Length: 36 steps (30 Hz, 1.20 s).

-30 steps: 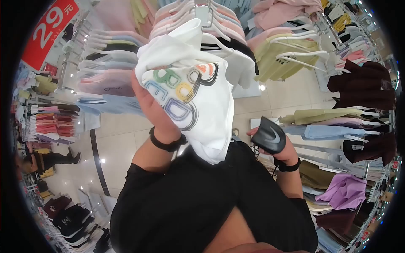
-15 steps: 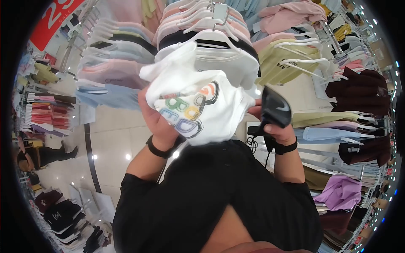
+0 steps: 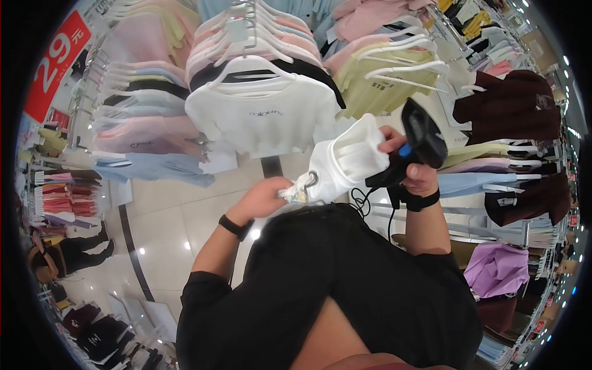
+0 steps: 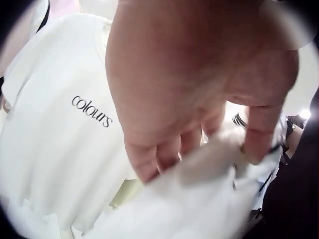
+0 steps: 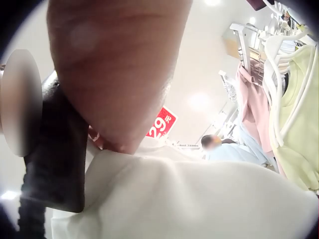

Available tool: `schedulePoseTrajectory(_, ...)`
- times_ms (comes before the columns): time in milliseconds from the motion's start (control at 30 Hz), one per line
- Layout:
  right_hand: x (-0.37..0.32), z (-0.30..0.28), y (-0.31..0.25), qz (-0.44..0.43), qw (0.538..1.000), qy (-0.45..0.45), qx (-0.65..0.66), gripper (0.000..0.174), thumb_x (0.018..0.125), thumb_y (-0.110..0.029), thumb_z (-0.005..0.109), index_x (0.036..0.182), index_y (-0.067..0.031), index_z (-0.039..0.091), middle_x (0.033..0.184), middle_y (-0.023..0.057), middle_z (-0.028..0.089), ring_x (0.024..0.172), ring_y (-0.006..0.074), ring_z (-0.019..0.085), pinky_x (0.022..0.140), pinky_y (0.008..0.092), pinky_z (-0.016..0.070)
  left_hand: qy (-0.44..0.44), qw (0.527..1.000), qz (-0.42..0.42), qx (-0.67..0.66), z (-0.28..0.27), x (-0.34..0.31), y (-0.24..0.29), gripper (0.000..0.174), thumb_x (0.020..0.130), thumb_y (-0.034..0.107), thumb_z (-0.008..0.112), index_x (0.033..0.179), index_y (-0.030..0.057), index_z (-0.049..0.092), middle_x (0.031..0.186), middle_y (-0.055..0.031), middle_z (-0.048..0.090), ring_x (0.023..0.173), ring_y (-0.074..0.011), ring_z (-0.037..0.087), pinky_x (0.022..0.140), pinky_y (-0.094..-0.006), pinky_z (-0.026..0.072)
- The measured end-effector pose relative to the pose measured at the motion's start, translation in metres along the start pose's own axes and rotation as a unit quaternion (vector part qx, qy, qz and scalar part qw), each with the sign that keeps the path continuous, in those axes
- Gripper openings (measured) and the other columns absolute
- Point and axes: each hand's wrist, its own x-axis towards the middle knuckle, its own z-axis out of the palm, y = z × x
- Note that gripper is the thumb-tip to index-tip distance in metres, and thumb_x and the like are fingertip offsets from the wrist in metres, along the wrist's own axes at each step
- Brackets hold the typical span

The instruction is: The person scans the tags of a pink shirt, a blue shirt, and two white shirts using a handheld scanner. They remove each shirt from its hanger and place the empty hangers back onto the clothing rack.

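A white shirt (image 3: 348,157) is bunched between the two hands in front of the body. My left hand (image 3: 264,198) pinches its gathered end, thumb against fingers, and the cloth (image 4: 194,199) spreads below them in the left wrist view. The right hand (image 3: 422,180) grips a black handheld barcode scanner (image 3: 425,132) with a cord, while its fingers also hold the shirt's other side. In the right wrist view the scanner's dark handle (image 5: 57,149) stands beside the white cloth (image 5: 199,199). The shirt's colourful print is mostly folded out of sight.
Just ahead, a white T-shirt (image 3: 259,123) lettered "colours" hangs at the front of a rack. Pink and blue shirts (image 3: 151,135) hang at left, yellow-green ones (image 3: 370,86) at right. A red price sign (image 3: 57,65) stands upper left. Another person (image 3: 68,256) is at far left.
The white shirt has dropped from before the rack and been gathered up, its print turned away. My left hand has moved right and down; the right hand has come up with the scanner and taken the cloth.
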Motion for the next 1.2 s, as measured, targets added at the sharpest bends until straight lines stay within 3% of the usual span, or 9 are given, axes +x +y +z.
schedulePoseTrajectory(67,-0.008,-0.002,0.001,0.001,0.998,-0.023,-0.056,0.064,0.077,-0.044,0.084,0.117,0.0048,0.076,0.135,0.0159,0.061,0.123,0.0268,0.057,0.108,0.0401,0.0401,-0.111,0.993,-0.021,0.036,0.003,0.018,0.007,0.056,0.088,0.009,0.075,0.14,0.0041,0.057,0.134,-0.0128,0.065,0.127,-0.0249,0.06,0.109,-0.0409,0.0466)
schedulePoseTrajectory(200,-0.017,0.013,-0.012,0.113,0.992,-0.058,-0.025,0.076,0.076,-0.018,0.091,0.141,0.0032,0.056,0.138,0.0132,0.063,0.126,0.0231,0.058,0.108,0.0394,0.0454,0.056,0.957,0.065,-0.277,0.023,0.066,0.057,0.085,0.09,0.006,0.072,0.162,0.0058,0.028,0.146,-0.0129,0.058,0.136,-0.0258,0.055,0.116,-0.0402,0.0426)
schedulePoseTrajectory(233,-0.021,0.008,-0.004,0.133,0.989,-0.07,-0.017,0.092,0.076,-0.005,0.092,0.154,0.0006,0.043,0.143,0.0097,0.061,0.13,0.0194,0.057,0.111,0.0383,0.0454,0.042,0.955,0.04,-0.291,0.029,0.078,0.062,0.079,0.091,0.008,0.072,0.16,0.007,0.033,0.144,-0.0112,0.059,0.135,-0.0249,0.054,0.113,-0.0395,0.0433)
schedulePoseTrajectory(300,-0.027,0.01,-0.004,0.152,0.979,-0.067,-0.118,0.088,0.075,-0.013,0.094,0.15,-0.0011,0.049,0.137,0.009,0.065,0.123,0.018,0.06,0.107,0.0356,0.0472,0.016,0.949,-0.016,-0.314,0.041,0.092,0.071,0.068,0.092,0.013,0.07,0.156,0.0094,0.044,0.139,-0.008,0.059,0.133,-0.0231,0.053,0.107,-0.038,0.0448)
schedulePoseTrajectory(367,-0.03,0.008,-0.011,0.183,0.96,-0.106,-0.183,0.081,0.075,-0.016,0.095,0.143,-0.0009,0.055,0.13,0.0102,0.069,0.116,0.0187,0.062,0.104,0.0343,0.0488,-0.01,0.994,0.046,-0.098,0.046,0.103,0.08,0.044,0.095,0.009,0.064,0.139,0.0067,0.061,0.107,-0.0083,0.071,0.091,-0.0133,0.061,0.085,-0.0298,0.0506)
schedulePoseTrajectory(533,-0.053,-0.017,-0.014,0.131,0.965,-0.062,-0.219,0.075,0.075,-0.016,0.094,0.139,-0.0001,0.058,0.126,0.0122,0.071,0.112,0.0218,0.065,0.102,0.0352,0.0501,0.09,0.991,-0.093,-0.017,0.056,0.112,0.072,0.021,0.099,0.005,0.059,0.117,0.0002,0.068,0.101,-0.0102,0.071,0.09,-0.0131,0.063,0.082,-0.0297,0.0516)
schedulePoseTrajectory(633,-0.062,-0.03,-0.018,0.127,0.967,-0.008,-0.219,0.077,0.076,-0.016,0.094,0.141,0.0004,0.057,0.128,0.0124,0.071,0.114,0.0217,0.065,0.103,0.0354,0.0497,0.306,0.948,0.013,-0.088,0.044,0.112,0.09,0.015,0.103,0.007,0.058,0.112,-0.0013,0.066,0.102,-0.0085,0.07,0.09,-0.0119,0.061,0.083,-0.0288,0.0504)
schedulePoseTrajectory(900,-0.052,-0.064,-0.008,0.067,0.964,-0.017,-0.258,0.086,0.075,-0.014,0.093,0.149,-0.0004,0.05,0.139,0.0147,0.065,0.125,0.0245,0.062,0.109,0.0367,0.0468,0.348,0.93,0.073,-0.09,0.052,0.097,0.117,0.009,0.104,0.003,0.053,0.105,0.001,0.061,0.097,-0.0062,0.065,0.089,-0.0125,0.059,0.081,-0.028,0.0474)
schedulePoseTrajectory(1200,0.024,-0.133,0.021,-0.044,0.904,0.391,-0.168,0.036,0.086,-0.009,0.084,0.119,-0.0005,0.07,0.104,0.0008,0.071,0.093,0.0094,0.061,0.083,0.0285,0.0512,0.366,0.93,0.024,0.018,0.044,0.072,0.094,0.006,0.096,-0.001,0.06,0.102,-0.0001,0.063,0.076,-0.0061,0.062,0.07,-0.0119,0.057,0.064,-0.0274,0.0461)
